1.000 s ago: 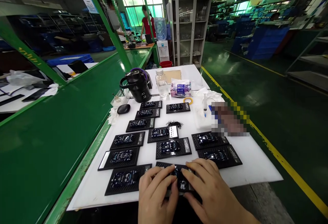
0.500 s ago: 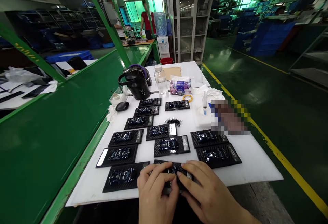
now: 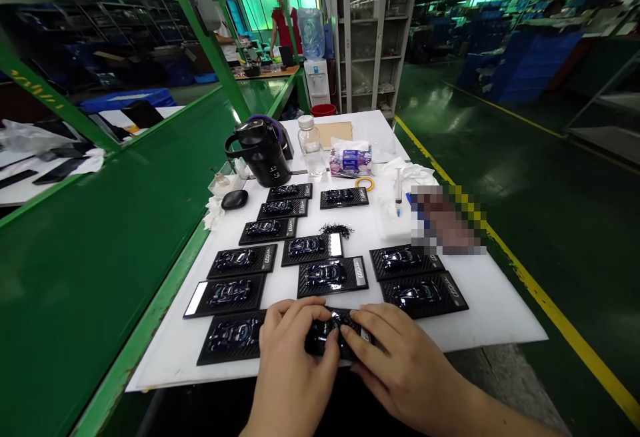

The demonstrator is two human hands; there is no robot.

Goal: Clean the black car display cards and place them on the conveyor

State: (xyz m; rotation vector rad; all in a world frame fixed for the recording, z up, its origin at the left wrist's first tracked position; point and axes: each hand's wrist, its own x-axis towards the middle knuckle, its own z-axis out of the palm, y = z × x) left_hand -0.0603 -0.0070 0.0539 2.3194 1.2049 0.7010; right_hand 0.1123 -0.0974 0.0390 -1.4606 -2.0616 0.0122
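At the front edge of the table, a dark, shiny model car (image 3: 316, 340) sits on a black patterned base, partly covered by my fingers. My left hand (image 3: 293, 353) curls over the car from the left, thumb and forefinger bent around it. From the right, my right hand (image 3: 400, 350) presses its bent fingers on the car and base, with the thumb underneath. Similar mounted cars stand around: one (image 3: 233, 335) just left of my left hand, one (image 3: 327, 273) beyond my hands, and one (image 3: 417, 292) to the right.
A pile of black slivers (image 3: 336, 230) lies mid-table. Toward the back are a black jug (image 3: 263, 157), a clear bottle (image 3: 311, 150), a tissue pack (image 3: 350, 159), yellow tape (image 3: 365, 184) and a syringe (image 3: 399, 190). A green rail (image 3: 170, 317) runs along the left side.
The view has tilted slightly, so the table sits a little higher. My left hand's thumb and forefinger have spread wider over the car; my right hand stays on its right side.
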